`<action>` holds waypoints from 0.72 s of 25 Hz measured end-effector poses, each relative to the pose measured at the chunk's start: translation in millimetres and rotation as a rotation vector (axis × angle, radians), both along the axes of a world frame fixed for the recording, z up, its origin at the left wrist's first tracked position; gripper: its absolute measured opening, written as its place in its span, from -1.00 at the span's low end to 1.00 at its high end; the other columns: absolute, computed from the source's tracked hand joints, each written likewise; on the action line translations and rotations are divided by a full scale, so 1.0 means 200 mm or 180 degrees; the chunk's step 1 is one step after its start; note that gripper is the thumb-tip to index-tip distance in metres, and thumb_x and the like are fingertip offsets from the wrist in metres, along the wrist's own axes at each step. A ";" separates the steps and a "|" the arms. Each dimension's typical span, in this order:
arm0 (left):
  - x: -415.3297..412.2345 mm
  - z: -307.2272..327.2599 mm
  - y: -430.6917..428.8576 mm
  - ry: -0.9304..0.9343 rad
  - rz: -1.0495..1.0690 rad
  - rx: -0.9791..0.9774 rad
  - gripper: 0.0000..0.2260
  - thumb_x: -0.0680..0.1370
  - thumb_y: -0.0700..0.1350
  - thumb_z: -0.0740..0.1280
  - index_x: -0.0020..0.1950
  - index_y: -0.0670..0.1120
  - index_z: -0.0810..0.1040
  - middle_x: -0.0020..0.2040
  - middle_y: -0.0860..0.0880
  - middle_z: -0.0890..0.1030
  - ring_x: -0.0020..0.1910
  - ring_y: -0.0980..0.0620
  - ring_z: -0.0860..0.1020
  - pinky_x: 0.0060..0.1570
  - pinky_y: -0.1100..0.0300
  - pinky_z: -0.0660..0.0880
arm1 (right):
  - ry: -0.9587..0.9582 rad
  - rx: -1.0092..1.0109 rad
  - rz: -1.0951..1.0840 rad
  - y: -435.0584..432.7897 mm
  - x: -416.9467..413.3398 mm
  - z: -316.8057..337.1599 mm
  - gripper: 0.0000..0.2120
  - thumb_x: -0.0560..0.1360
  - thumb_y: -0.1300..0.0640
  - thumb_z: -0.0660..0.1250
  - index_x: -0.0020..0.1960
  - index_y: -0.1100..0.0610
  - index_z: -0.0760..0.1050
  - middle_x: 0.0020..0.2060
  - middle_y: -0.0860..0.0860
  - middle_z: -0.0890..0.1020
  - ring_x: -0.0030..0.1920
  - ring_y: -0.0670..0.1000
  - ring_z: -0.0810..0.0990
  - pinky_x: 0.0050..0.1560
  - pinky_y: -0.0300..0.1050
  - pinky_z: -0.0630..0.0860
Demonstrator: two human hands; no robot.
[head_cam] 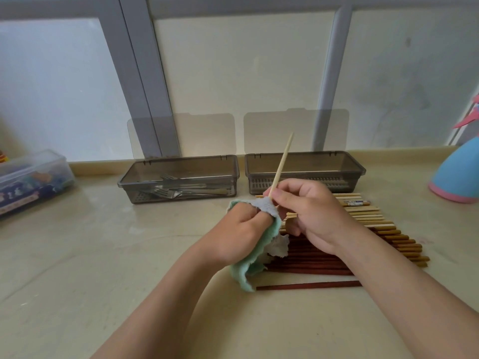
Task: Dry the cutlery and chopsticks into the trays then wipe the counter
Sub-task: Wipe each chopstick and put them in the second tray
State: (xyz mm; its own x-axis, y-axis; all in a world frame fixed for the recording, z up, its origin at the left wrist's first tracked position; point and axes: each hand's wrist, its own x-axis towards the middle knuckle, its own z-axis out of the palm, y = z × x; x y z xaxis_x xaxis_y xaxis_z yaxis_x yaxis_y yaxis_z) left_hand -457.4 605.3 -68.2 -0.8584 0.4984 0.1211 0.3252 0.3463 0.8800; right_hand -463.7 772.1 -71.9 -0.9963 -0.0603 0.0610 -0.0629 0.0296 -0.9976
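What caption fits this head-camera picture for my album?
Left hand holds a green cloth round a pale chopstick gripped by the right hand; forks lie in the left tray.

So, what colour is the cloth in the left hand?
The cloth is mint green, grey inside; head view.

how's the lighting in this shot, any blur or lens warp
Head view: soft daylight through the frosted window behind, so shadows on the counter are faint, with a sheen near the left tray. Head view: wide-angle lens bows the frame and counter edge. Head view: the chopstick reads clear; the box far left is soft.
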 end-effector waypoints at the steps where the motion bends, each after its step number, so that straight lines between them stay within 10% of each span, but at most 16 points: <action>1: 0.00 0.00 0.00 0.0005 -0.0024 -0.0032 -0.60 0.65 -0.23 0.16 -0.39 0.00 0.39 -0.48 0.17 0.40 -0.46 0.18 0.34 -0.40 0.35 0.31 | -0.0081 -0.0084 0.0041 -0.01 0.00 0.00 -0.83 0.61 0.23 0.31 -0.07 0.21 0.66 -0.24 0.10 0.57 -0.33 -0.04 0.49 -0.49 -0.16 0.26; 12: 0.01 0.02 -0.02 -0.0118 -0.0124 -0.0283 -0.54 0.63 -0.23 0.20 -0.48 -0.03 0.27 -0.54 0.14 0.27 -0.53 0.17 0.24 -0.49 0.35 0.22 | -0.0449 -0.1535 -0.1326 0.12 -0.12 0.07 -0.89 0.66 0.26 0.20 0.05 0.23 0.50 -0.17 0.15 0.59 -0.24 0.11 0.69 -0.45 -0.11 0.53; 18: 0.00 0.04 -0.05 -0.0072 0.0546 0.0805 -0.44 0.66 -0.25 0.11 -0.50 0.02 0.56 -0.47 0.08 0.56 -0.44 0.17 0.53 -0.34 0.31 0.45 | 0.0968 -0.0846 -0.1571 0.21 -0.19 0.22 -0.89 0.68 0.23 0.20 0.02 0.16 0.48 -0.07 0.24 0.63 -0.10 0.18 0.73 -0.12 -0.04 0.68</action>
State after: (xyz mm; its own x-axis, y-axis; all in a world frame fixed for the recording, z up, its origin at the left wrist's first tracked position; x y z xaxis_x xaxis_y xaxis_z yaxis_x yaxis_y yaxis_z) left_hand -456.5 596.0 -61.1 -0.9314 0.3024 0.2027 0.2602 0.1634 0.9516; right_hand -501.0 813.5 -27.3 -0.8388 0.4575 0.2952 -0.3866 -0.1187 -0.9146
